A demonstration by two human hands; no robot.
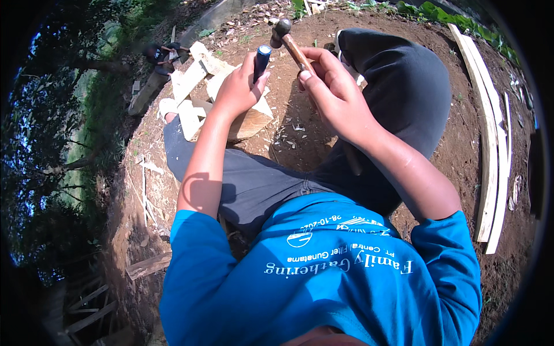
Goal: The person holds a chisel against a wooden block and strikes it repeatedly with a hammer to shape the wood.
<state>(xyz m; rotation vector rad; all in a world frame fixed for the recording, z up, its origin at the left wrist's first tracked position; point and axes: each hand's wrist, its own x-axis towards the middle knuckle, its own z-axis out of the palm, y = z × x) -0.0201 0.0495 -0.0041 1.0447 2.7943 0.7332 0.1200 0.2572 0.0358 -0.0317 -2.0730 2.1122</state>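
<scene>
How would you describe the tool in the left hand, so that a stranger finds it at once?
Start at the pale wooden block on the soil beyond the person's knees. The left hand rests above it, its fingers wrapped around a chisel. Its dark blue handle sets it apart from the wooden-handled hammer in the right hand.

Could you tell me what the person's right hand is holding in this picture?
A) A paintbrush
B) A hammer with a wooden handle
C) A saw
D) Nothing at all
B: the right hand grips the wooden handle of a hammer whose metal head is raised above the wood block, while the left hand holds a blue-handled chisel upright.
</scene>
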